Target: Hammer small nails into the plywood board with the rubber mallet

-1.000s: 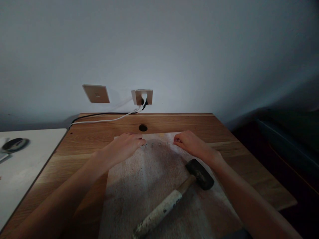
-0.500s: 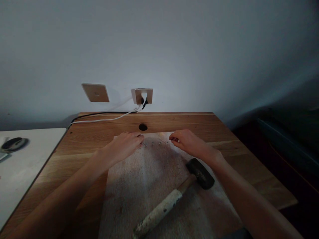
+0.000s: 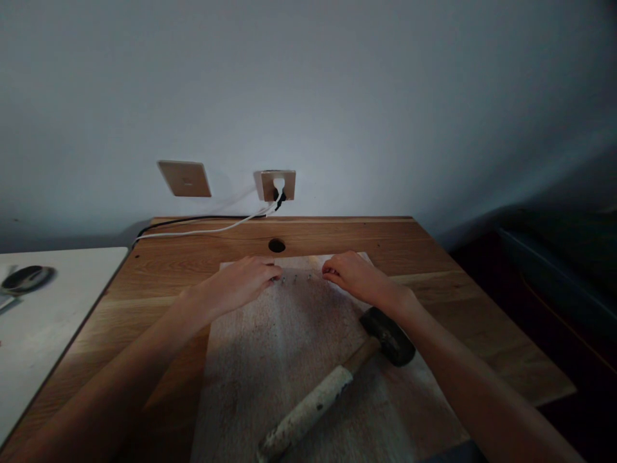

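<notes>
A pale wooden board lies on the brown table. Several small nails stand in a row near its far edge. At the row's left end, my left hand has its fingers closed together; whatever they may hold is hidden. On the other side, my right hand rests by the board's far edge with fingers curled in a pinch, and I cannot make out what is between them. A hammer with a dark head and a worn, white-wrapped handle lies diagonally on the board, its head close to my right forearm.
The wooden table meets the wall and has a round cable hole. Cables run left from a wall socket. A white surface adjoins on the left, with a dark round object on it.
My right hand has shifted slightly left, toward the row of nails. My left hand has moved a little to the right. The hammer stays where it was.
</notes>
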Motion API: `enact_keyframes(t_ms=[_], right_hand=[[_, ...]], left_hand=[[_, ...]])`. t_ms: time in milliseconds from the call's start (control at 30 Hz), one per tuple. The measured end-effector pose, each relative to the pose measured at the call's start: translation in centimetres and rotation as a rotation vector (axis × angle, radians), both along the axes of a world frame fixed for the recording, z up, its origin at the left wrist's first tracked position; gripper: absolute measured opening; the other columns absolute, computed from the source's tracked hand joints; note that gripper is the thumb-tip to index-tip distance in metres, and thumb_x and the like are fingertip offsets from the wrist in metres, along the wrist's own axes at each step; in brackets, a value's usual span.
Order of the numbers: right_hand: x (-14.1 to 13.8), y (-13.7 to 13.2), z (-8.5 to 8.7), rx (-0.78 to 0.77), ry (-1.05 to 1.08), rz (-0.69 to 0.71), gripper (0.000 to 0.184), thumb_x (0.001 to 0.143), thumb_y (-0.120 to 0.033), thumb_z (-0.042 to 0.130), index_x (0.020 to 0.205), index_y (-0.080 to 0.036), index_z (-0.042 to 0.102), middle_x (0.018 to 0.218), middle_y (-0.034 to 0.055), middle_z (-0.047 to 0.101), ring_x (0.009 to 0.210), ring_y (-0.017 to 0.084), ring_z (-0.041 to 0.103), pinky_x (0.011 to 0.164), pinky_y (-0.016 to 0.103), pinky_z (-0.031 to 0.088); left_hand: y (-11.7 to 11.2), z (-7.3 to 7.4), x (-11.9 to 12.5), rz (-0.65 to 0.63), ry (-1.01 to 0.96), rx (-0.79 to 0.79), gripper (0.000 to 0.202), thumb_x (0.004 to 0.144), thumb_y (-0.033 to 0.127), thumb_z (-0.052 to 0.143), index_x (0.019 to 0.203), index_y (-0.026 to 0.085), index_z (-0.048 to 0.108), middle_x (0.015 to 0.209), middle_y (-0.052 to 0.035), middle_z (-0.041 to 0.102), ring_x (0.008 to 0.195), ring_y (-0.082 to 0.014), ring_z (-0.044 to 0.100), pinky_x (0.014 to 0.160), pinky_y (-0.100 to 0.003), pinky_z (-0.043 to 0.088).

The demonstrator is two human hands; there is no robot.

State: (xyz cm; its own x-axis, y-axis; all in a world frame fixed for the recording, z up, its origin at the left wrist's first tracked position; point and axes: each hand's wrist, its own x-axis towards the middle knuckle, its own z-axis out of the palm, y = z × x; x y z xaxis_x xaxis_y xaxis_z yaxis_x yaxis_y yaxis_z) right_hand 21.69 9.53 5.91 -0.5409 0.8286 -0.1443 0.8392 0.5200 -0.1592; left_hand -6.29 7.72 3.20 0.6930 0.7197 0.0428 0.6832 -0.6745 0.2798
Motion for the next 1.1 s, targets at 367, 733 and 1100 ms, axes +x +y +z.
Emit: enact_keyframes(t_ms=[367,733,1100], right_hand=[[-0.3,-0.2,0.3,0.048,-0.076,0.161,0.027,0.1,-0.01,0.055,0.098,-0.014,0.081,0.097,0.0113,0.078,0.093,0.023,0.071,0.076,0.028,0.044],[-0.9,-0.3,0.5,0.018,-0.07,0.098,0.028,0.1,-0.011,0.055,0.096,-0.015,0.082,0.094,0.0113,0.08,0.089,0.023,0.072,0.071,0.027,0.043],[-1.9,-0.3,0.7,-0.071,0.081,0.094,0.022,0.099,-0.012,0.061,0.099,-0.014,0.083,0.097,0.0103,0.083,0.093,0.022,0.076,0.08,0.027,0.049]], left_hand=[[-0.4,0.4,0.9,0.151,0.11,0.011,0.016,0.103,0.024,0.055,0.101,0.019,0.071,0.103,-0.0093,0.071,0.09,-0.0267,0.07,0.077,-0.036,0.054],[-0.4,0.0,1.6,0.1,0.063,0.039,0.021,0.101,0.014,0.056,0.111,0.02,0.073,0.108,-0.008,0.072,0.097,-0.0259,0.07,0.082,-0.035,0.054],[-0.6,-0.3,2.8,0.165,0.081,0.04,0.016,0.102,0.018,0.058,0.1,0.015,0.073,0.099,-0.0097,0.069,0.088,-0.0245,0.069,0.079,-0.035,0.054]])
